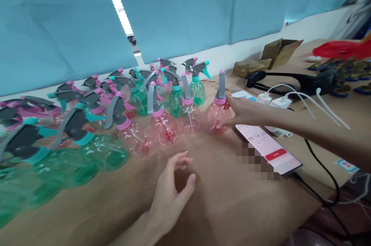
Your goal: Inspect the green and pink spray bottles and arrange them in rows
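Note:
A pink spray bottle (pixel 214 116) with a grey trigger head stands upright at the right end of the front row. My right hand (pixel 240 110) holds its body from the right side, thumb in front and the other fingers partly hidden behind. My left hand (pixel 171 188) hovers over the brown tabletop, fingers curved and apart from the thumb, with nothing in it. Nearest to it are another pink spray bottle (pixel 164 127) and a tilted-looking pink spray bottle (pixel 135 138). Green spray bottles (pixel 104 151) with turquoise collars continue the row to the left.
Several more spray bottles (pixel 139 99) crowd behind the front row. A phone (pixel 272 151) showing a timer lies right of centre, near white chargers (pixel 279 102) and cables. Further back are a black headset (pixel 301 80), an open cardboard box (pixel 279 53) and a red bag (pixel 342 50).

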Available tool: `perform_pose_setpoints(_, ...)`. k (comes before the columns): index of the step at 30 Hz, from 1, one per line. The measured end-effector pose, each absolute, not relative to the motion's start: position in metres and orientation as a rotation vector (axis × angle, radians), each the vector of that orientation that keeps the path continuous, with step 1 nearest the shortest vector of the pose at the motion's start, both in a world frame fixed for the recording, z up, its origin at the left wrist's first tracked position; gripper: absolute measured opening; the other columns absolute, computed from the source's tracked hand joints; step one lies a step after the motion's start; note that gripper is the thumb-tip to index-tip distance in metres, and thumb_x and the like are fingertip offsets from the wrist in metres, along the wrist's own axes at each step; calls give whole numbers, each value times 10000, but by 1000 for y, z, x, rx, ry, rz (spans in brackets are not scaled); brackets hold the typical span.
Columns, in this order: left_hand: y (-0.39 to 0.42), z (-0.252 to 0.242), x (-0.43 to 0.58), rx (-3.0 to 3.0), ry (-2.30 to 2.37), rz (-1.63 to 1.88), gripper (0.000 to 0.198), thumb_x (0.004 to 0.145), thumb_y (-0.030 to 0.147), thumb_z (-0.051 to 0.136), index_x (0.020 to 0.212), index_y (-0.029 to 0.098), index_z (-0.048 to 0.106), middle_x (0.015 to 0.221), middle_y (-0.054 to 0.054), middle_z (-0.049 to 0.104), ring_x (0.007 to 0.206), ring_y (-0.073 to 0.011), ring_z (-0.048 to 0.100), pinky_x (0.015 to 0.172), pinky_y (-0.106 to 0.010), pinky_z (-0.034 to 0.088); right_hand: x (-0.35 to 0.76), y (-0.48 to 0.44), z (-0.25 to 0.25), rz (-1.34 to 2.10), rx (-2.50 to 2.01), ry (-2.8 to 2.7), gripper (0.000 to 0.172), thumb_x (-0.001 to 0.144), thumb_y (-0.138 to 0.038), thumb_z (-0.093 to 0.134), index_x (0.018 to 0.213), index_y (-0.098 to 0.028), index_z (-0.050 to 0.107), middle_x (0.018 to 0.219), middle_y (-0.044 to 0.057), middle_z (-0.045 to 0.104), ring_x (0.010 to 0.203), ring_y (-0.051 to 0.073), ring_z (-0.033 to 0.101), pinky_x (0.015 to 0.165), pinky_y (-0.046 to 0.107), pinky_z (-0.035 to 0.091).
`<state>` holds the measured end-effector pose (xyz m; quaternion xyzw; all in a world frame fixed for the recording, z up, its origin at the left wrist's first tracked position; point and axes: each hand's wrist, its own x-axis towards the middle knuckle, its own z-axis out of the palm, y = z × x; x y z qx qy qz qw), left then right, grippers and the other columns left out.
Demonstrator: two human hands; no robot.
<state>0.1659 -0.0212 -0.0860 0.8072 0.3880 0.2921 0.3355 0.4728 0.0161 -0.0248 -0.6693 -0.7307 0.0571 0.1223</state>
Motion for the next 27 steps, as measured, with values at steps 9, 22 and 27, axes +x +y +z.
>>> perform_pose_setpoints(9,43,-14,233,2345,1602,589,729,876,493,508,1426,80,264,756,-108,696,787,-359,678,698,-456,478,477,25,-26,140,-1933,-2072,684,679,-532,662,1232,-175,475,1139,154,630,981,375,622,739,433,481)
perform_pose_setpoints(22,66,-2,265,2610,1806,463,509,872,521,506,1103,70,554,868,-225,724,906,-406,700,730,-448,531,469,25,-31,134,-1975,-1973,785,689,-585,640,1273,-114,409,1118,199,626,1005,397,605,767,452,473)
perform_pose_setpoints(27,63,2,263,2624,1773,412,468,841,486,526,1066,80,587,845,-207,731,898,-400,705,729,-447,538,470,30,-34,154,-1935,-1976,724,683,-601,642,1209,-139,453,1162,204,605,1019,395,593,791,465,469)
